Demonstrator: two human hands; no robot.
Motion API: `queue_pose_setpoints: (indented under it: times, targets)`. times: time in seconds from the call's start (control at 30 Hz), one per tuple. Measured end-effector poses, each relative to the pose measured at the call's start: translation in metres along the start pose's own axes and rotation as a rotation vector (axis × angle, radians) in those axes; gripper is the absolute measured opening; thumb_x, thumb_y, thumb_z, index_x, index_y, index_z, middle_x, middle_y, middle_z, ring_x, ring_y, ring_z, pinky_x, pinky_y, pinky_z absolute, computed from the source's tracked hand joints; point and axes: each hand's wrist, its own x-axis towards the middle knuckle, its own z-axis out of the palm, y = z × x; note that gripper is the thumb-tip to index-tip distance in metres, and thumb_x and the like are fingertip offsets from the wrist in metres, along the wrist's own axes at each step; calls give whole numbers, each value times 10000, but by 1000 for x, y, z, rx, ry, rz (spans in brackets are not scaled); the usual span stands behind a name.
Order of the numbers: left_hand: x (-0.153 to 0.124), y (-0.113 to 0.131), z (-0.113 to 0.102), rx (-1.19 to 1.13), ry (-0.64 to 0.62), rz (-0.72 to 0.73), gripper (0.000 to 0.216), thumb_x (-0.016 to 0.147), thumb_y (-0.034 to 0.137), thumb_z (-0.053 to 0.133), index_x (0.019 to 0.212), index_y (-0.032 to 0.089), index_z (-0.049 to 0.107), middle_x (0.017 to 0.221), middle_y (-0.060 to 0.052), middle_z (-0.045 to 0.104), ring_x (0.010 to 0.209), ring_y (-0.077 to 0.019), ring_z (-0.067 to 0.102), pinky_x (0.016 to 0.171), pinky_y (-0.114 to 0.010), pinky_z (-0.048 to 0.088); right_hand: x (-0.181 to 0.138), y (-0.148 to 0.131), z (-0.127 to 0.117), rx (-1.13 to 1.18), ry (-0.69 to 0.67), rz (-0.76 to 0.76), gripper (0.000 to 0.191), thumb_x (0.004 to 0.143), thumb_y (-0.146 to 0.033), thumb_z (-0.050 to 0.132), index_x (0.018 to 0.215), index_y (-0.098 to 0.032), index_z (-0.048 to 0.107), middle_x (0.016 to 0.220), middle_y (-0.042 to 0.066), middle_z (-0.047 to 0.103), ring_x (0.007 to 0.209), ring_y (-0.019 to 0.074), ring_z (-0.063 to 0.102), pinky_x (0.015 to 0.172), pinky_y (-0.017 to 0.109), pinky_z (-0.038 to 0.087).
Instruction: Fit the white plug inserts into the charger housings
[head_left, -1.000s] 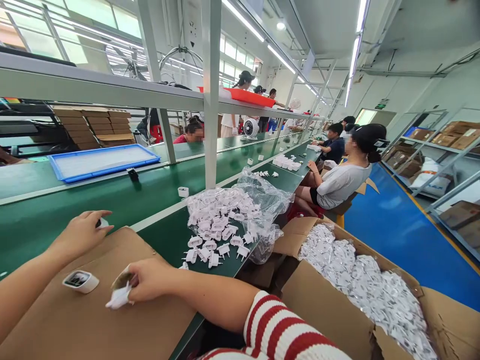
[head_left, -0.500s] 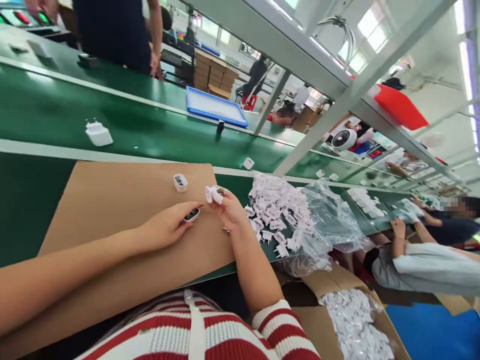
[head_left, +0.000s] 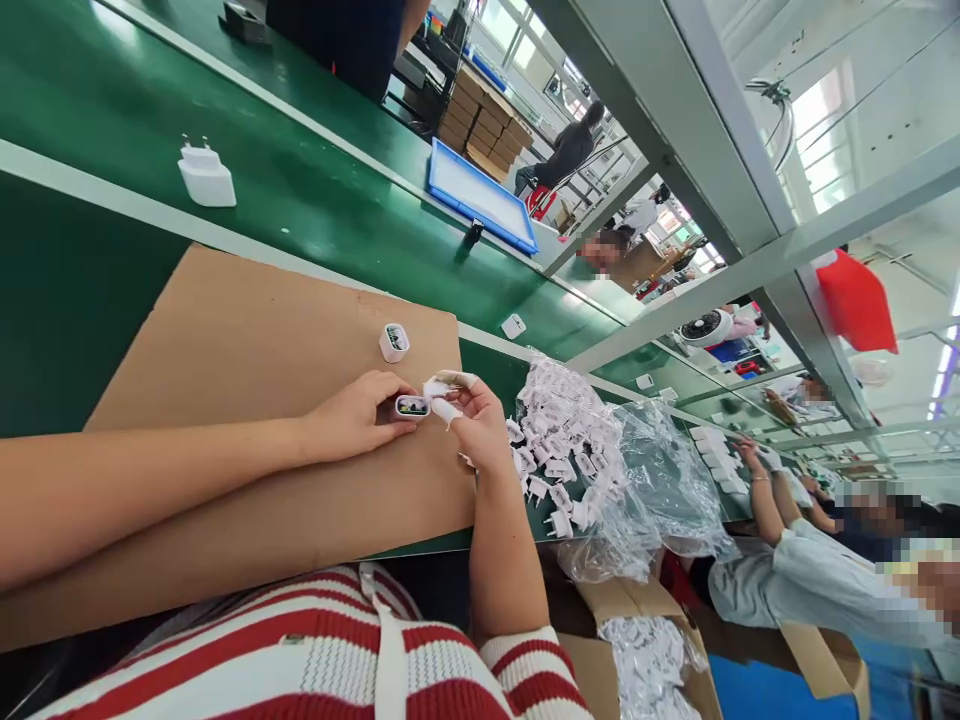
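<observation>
My left hand (head_left: pixel 356 418) is closed around a white charger housing (head_left: pixel 412 406), whose open end faces up and shows electronic parts inside. Against its right end, my right hand (head_left: pixel 484 425) pinches a small white plastic part (head_left: pixel 433 388), blurred and partly covered by the fingers. White covers sit on some right fingertips. Another open white charger housing (head_left: pixel 394 343) stands on the cardboard sheet (head_left: pixel 285 340), just beyond my hands. To the right of my right hand lies a heap of white plug parts (head_left: pixel 562 440), some with pins showing.
A clear plastic bag (head_left: pixel 660 480) spreads beside the heap. A white plug charger (head_left: pixel 206 175) and a white block (head_left: pixel 514 325) rest on the green bench (head_left: pixel 330 230). Beyond is a blue-rimmed tray (head_left: pixel 480 195). A carton of white parts (head_left: pixel 649 665) stands below; co-workers sit at right.
My hands have come together: the white part in my right hand now meets the housing in my left. The housing has turned its open end up. The view has tilted and shifted.
</observation>
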Motion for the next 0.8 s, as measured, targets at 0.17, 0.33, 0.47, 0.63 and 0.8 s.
queue_pose_setpoints:
  times: [0.17, 0.33, 0.47, 0.63, 0.8]
  targets:
    - [0, 0, 0, -1, -10, 15, 380, 872, 517, 650, 1073, 196, 685, 1086, -88, 683, 1048, -274, 600, 950, -396, 476, -4, 1, 1, -218, 64, -117, 244, 768, -316, 770, 971, -195, 708, 951, 37, 724, 816, 153, 668, 739, 287, 563]
    - [-1, 3, -1, -5, -13, 9, 367, 874, 519, 651, 1003, 176, 679, 1015, -83, 679, 983, -256, 596, 899, -374, 472, -8, 3, 2, -629, -44, -396, 197, 874, -211, 659, 1051, -224, 744, 957, 32, 691, 858, 158, 626, 769, 290, 521]
    - [-1, 2, -1, -19, -3, 17, 341, 859, 514, 667, 917, 178, 682, 945, -65, 672, 905, -235, 598, 829, -348, 474, -10, 5, 1, -870, -78, -555, 238, 914, -162, 595, 1096, -230, 731, 985, 55, 707, 943, 205, 594, 837, 344, 493]
    - [-1, 0, -1, -11, 7, 21, 338, 857, 520, 666, 895, 185, 699, 926, -61, 668, 880, -233, 603, 797, -345, 469, -10, 8, 3, -905, -80, -592, 234, 925, -145, 550, 1084, -214, 705, 999, 63, 704, 967, 208, 606, 843, 334, 498]
    - [1, -1, -1, -14, -4, 37, 350, 856, 526, 664, 881, 179, 702, 920, -64, 657, 886, -231, 596, 811, -346, 464, -10, 5, 8, -997, -91, -578, 280, 858, -70, 536, 1038, -210, 699, 972, 56, 690, 929, 212, 584, 816, 324, 484]
